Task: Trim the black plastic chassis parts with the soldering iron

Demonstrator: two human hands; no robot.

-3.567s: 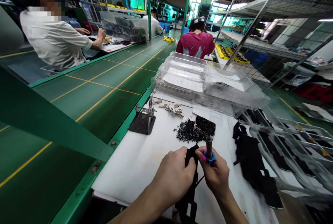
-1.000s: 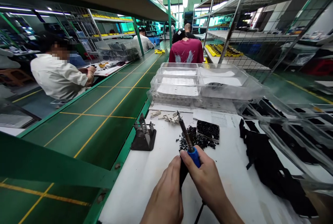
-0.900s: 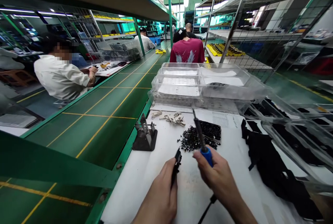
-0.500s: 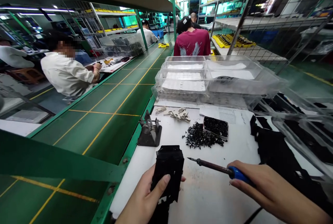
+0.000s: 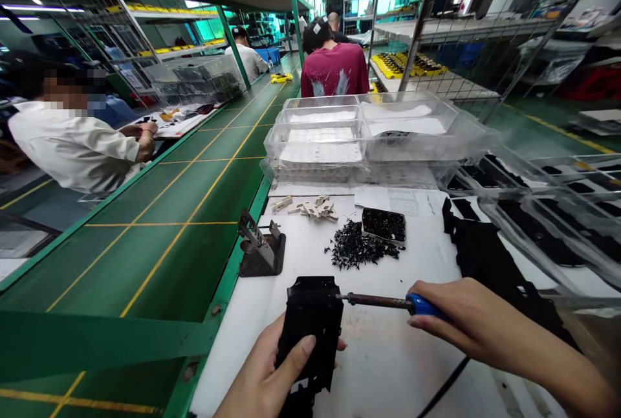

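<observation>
My left hand [image 5: 276, 360] is closed round a flat black plastic part [image 5: 313, 324], thumb across its face, holding it tilted up over the white worktop [image 5: 383, 347]. In my right hand [image 5: 451, 314] is a soldering iron [image 5: 381, 300] with a blue handle and a dark cable. Its tip meets the upper right edge of the black part; whether it touches or passes just over the surface I cannot tell. Beyond the part lies a heap of small black pieces [image 5: 356, 246] beside a small box [image 5: 384, 224] full of them. A metal iron stand [image 5: 262, 246] is at the left edge.
Small off-white pieces [image 5: 315, 208] lie behind the heap. Clear plastic trays [image 5: 363, 146] are stacked at the back, and black sheet-like parts [image 5: 490, 256] lie to the right. A green conveyor belt [image 5: 194, 211] runs along the left. Co-workers sit beyond it and ahead.
The soldering iron has moved left, bringing its tip from beside the black part to its upper right edge. The camera has turned slightly right.
</observation>
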